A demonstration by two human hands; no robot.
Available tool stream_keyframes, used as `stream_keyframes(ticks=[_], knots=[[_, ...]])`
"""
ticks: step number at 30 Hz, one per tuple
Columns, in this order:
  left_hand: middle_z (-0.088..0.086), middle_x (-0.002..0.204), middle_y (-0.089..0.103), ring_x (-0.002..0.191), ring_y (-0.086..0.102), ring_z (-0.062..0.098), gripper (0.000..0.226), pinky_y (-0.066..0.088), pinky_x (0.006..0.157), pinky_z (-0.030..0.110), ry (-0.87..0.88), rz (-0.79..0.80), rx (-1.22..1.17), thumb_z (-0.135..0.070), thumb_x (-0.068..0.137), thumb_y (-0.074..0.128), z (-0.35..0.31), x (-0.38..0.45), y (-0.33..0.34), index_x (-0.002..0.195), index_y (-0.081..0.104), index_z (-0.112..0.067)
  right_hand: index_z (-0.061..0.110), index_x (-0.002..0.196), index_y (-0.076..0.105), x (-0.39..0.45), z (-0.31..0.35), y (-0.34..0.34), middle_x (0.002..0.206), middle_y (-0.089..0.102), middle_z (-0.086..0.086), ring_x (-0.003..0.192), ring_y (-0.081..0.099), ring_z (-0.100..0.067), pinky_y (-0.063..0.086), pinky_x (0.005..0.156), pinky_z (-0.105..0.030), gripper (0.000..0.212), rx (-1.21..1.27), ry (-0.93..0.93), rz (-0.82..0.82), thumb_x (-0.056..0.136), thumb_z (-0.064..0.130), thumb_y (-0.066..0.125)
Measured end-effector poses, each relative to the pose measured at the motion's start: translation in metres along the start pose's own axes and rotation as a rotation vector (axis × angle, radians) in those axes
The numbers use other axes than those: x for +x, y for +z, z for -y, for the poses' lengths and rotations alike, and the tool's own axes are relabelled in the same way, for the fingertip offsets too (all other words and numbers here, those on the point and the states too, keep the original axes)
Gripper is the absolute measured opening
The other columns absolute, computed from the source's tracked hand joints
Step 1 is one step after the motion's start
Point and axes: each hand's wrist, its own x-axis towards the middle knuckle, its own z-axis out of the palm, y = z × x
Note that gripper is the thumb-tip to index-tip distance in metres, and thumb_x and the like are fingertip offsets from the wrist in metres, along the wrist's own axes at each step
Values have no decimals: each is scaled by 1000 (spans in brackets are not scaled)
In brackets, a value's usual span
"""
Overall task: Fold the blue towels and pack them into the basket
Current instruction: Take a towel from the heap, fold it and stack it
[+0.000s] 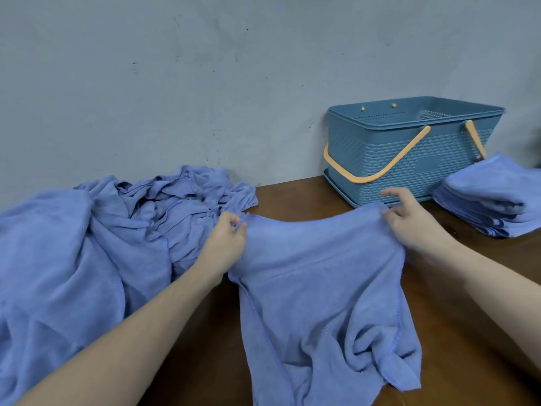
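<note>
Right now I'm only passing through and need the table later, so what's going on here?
A person is folding blue towels. The left hand and right hand each pinch a top corner of one towel, holding it spread over the table. An unfolded pile lies to the left, a folded stack to the right. No towels show in the basket.
</note>
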Motion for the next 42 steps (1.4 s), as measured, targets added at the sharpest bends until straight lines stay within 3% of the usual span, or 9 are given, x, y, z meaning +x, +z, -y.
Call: stream_keyframes(ticks=[9, 13, 16, 21, 25, 31, 34, 37, 42], knots=[[-3, 65, 51, 64, 52, 20, 12, 34, 57, 34, 42, 30, 300, -25, 99, 51, 9, 20, 11, 92, 44, -20, 31, 132, 48, 23, -11, 16, 74, 59, 4, 78, 60, -27, 40, 67, -36, 40, -282, 47, 112, 94, 19, 50], [-7, 93, 55, 87, 61, 21, 33, 49, 78, 38, 55, 67, 377, -41, 94, 62, 7, 17, 8, 115, 44, -23, 39, 133, 37, 15, -5, 16, 92, 61, 5, 89, 63, -26, 51, 79, -44, 49, -283, 77, 123, 89, 37, 57], [-5, 120, 39, 97, 56, 20, 42, 47, 75, 38, 163, 30, 499, -41, 89, 67, 1, -3, 8, 121, 47, -23, 34, 116, 40, -2, -5, 9, 103, 51, 4, 85, 59, -24, 50, 77, -44, 37, -278, 73, 52, 87, 39, 63], [-5, 100, 44, 84, 48, 20, 25, 37, 71, 32, 594, -126, 487, -27, 82, 76, -17, -43, 10, 98, 58, -18, 20, 89, 50, -47, -4, -5, 83, 55, 1, 69, 51, -15, 41, 67, -32, 19, -24, 10, 17, 91, 24, 68], [-12, 87, 56, 85, 55, 9, 10, 43, 77, 21, 658, 222, 142, -31, 89, 64, -47, -92, 19, 89, 59, -21, 7, 69, 50, -104, 16, -20, 63, 50, 1, 60, 43, -8, 37, 63, -27, 39, 53, -51, 144, 96, 29, 67], [-13, 95, 60, 91, 57, 7, 23, 48, 81, 34, 771, 487, 288, -49, 94, 49, -56, -138, 35, 98, 62, -30, 2, 62, 40, -177, 35, -35, 62, 41, 2, 56, 37, -6, 33, 57, -23, 66, 40, -29, 269, 81, 57, 73], [-15, 103, 63, 96, 58, 5, 29, 48, 83, 33, 758, 551, 324, -52, 96, 49, -53, -146, 39, 110, 62, -30, 17, 65, 57, -198, 36, -31, 71, 54, 10, 63, 50, -5, 43, 64, -25, 52, -145, -74, 277, 69, 65, 75], [-21, 117, 62, 108, 56, -2, 33, 45, 93, 22, 709, 579, 313, -53, 99, 51, -51, -149, 36, 124, 59, -33, 30, 70, 62, -209, 34, -26, 86, 58, 16, 80, 57, -5, 44, 69, -24, 20, -239, -152, 231, 72, 47, 73], [-37, 126, 51, 121, 44, -19, 27, 33, 97, 2, 516, 667, 177, -49, 96, 58, -47, -154, 23, 119, 46, -52, 21, 72, 71, -203, 32, -40, 85, 70, 1, 75, 63, -11, 50, 83, -34, 11, 144, 41, 206, 81, 17, 70]])
